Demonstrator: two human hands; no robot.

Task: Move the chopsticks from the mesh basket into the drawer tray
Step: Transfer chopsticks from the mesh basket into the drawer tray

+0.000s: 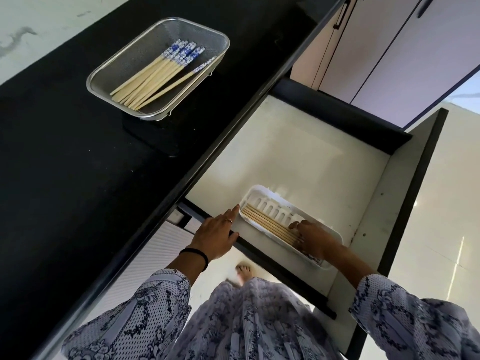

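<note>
Basket [218, 37]: on the black counter [65, 165], at 11 o'clock; holds blue-ended chopsticks [155, 76].
Tray [262, 193]: white, in the open drawer [298, 152], at 5 o'clock of the basket; holds several sticks [267, 224].
Left hand [217, 233]: fingers straight, resting on the drawer's side edge, holding nothing.
Right hand [311, 239]: fingers curled down onto the sticks in the tray.

Your left hand [217, 236] is lying flat at lower centre, forefinger extended; your right hand [310, 240] is curling downward beside it.
</note>
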